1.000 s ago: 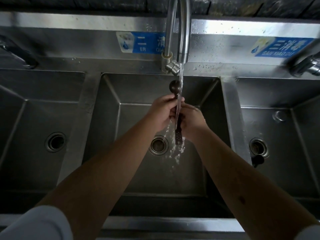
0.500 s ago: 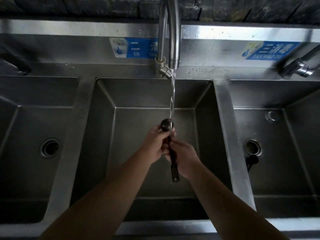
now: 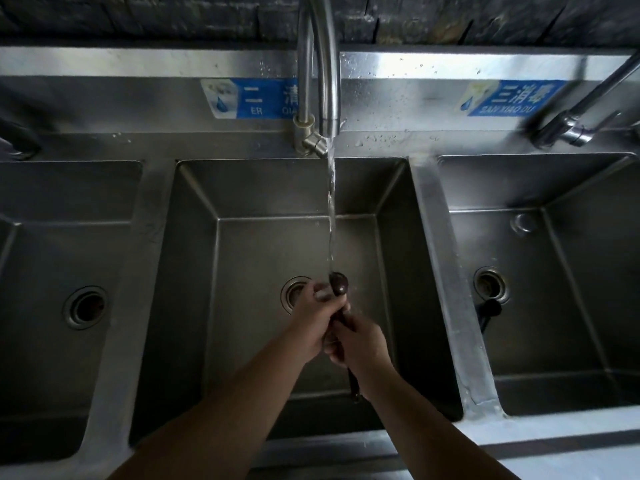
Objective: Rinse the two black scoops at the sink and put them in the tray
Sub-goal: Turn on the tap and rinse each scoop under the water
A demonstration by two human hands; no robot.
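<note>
Over the middle basin (image 3: 194, 306) of a three-basin steel sink, both of the person's hands are wrapped round one black scoop (image 3: 338, 284). The left hand (image 3: 317, 317) is closed on the upper part of the handle just under the round bowl, and the right hand (image 3: 360, 341) is closed on the handle lower down, touching the left. The scoop's bowl pokes out above the left fingers, and the tip of its handle (image 3: 355, 388) sticks out below the right wrist. Water (image 3: 331, 209) runs in a thin stream from the curved steel tap (image 3: 320, 64) straight down onto the scoop's bowl. The middle basin's drain (image 3: 292, 292) sits just left of the hands, partly hidden by them. In the right basin a second black scoop (image 3: 486, 315) lies by that basin's drain (image 3: 491, 284), close to the dividing wall, well apart from the hands. Blue labels are stuck on the splashback: one (image 3: 249, 98) behind the tap, another (image 3: 509, 97) above the right basin. A second tap (image 3: 571, 128) stands at the far right. The left basin (image 3: 34, 341) has its own drain (image 3: 85, 306)
</note>
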